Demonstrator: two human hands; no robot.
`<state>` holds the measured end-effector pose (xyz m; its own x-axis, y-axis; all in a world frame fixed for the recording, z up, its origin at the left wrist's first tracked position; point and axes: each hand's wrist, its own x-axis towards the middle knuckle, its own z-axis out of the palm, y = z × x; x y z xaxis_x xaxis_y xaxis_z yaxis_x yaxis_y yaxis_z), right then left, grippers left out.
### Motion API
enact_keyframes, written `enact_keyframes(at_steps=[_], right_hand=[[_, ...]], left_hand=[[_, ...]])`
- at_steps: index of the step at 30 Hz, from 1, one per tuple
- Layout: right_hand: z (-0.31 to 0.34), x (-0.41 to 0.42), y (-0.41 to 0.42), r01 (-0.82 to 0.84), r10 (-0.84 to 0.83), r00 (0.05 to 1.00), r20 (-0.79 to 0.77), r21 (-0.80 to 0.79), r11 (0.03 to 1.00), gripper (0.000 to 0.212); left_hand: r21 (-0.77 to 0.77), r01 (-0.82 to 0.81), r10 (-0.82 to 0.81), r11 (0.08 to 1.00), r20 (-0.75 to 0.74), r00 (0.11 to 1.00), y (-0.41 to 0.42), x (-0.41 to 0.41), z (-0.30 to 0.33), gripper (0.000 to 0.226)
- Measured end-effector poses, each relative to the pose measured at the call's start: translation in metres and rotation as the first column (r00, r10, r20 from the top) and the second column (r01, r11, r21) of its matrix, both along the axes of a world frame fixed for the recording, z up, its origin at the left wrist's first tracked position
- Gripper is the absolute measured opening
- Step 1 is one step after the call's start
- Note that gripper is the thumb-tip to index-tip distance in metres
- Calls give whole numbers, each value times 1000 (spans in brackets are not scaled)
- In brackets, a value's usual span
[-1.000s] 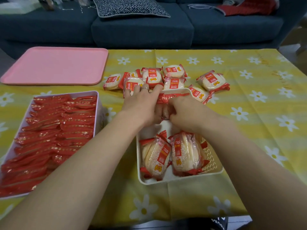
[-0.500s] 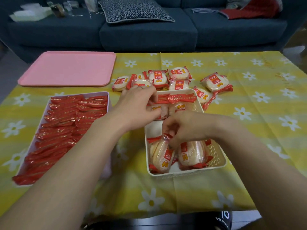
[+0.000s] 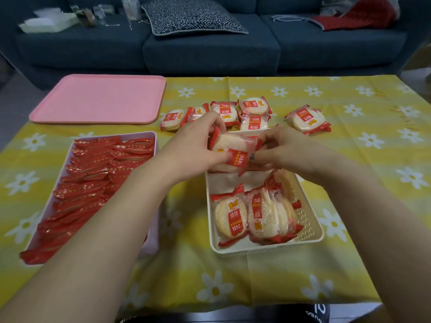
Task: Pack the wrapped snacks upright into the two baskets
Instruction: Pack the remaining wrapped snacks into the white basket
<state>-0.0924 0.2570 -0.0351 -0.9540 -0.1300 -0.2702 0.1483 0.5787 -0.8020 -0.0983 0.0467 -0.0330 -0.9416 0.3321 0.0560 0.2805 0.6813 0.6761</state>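
pinched at centre frame: one wrapped rice cracker [image 3: 231,151], left hand [image 3: 193,150] curled round its left edge with thumb on the face, right hand [image 3: 282,148] nipping the right end between fingertips. held tilted, just above the far end of the white basket [image 3: 310,238].

best turned fully on edge before lowering, label outward, then slid down against the row at the basket's far end, mostly hidden behind the hands. light pressure only; crackers likely brittle, wrapper slippery. worth keeping one hand as a stop so neighbours stay standing.

lower in the basket, toward bottom centre: more crackers [image 3: 254,217] leaning on edge, bare floor between the two groups. above the hands, loose packs [image 3: 255,106] lying flat on the yellow flowered cloth [image 3: 373,159]. left of frame: the other basket [image 3: 155,136], packed with red wrapped snacks [image 3: 93,178]. upper left: pink tray [image 3: 98,99].
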Motion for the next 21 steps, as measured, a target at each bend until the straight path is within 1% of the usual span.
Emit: enact_keyframes(at_steps=[1,2,3,4,6,7,9,11,12,14,16,17,19,21], right_hand=[[-1,0,-4,-20,26,999,-31,163,986,20],[-2,1,-8,-34,52,997,-50,315,948,21],[-1,4,-13,-61,87,995,-40,432,900,20],[0,9,-19,-106,139,990,-25,514,851,16],[-1,21,-32,-213,285,958,-22,608,765,5],[-3,26,-39,-262,358,933,-36,616,743,10],[-9,31,-49,-358,451,892,-20,578,734,36],[-15,32,-55,-435,475,878,58,512,741,50],[-19,32,-56,-459,479,872,98,502,733,52],[-22,30,-54,-462,488,867,105,539,705,44],[-20,28,-50,-434,489,870,59,561,704,26],[-16,28,-48,-427,488,871,46,559,710,21],[-8,25,-40,-413,474,880,30,541,732,18],[3,22,-29,-373,426,905,2,486,790,17]], left_hand=[[-33,-11,10,999,-49,999,0,-2,-2,38],[-74,-8,1,997,-100,995,1,-4,-3,36],[-115,7,-23,993,-138,990,1,-6,-6,33],[-156,28,-54,987,-165,985,2,-7,-8,31],[-249,67,-115,966,-184,976,4,-10,-14,29],[-297,83,-144,951,-188,972,6,-11,-17,29],[-399,89,-186,913,-211,960,11,-11,-24,31],[-490,42,-178,871,-233,956,16,-12,-28,34],[-519,10,-159,855,-244,956,17,-13,-30,34],[-545,-40,-132,837,-273,953,18,-13,-31,32],[-560,-55,-127,826,-281,951,21,-14,-31,31],[-569,-57,-126,820,-277,953,22,-13,-29,31],[-587,-71,-117,806,-276,954,23,-12,-27,29],[-591,-88,-96,802,-272,957,24,-12,-26,32]])
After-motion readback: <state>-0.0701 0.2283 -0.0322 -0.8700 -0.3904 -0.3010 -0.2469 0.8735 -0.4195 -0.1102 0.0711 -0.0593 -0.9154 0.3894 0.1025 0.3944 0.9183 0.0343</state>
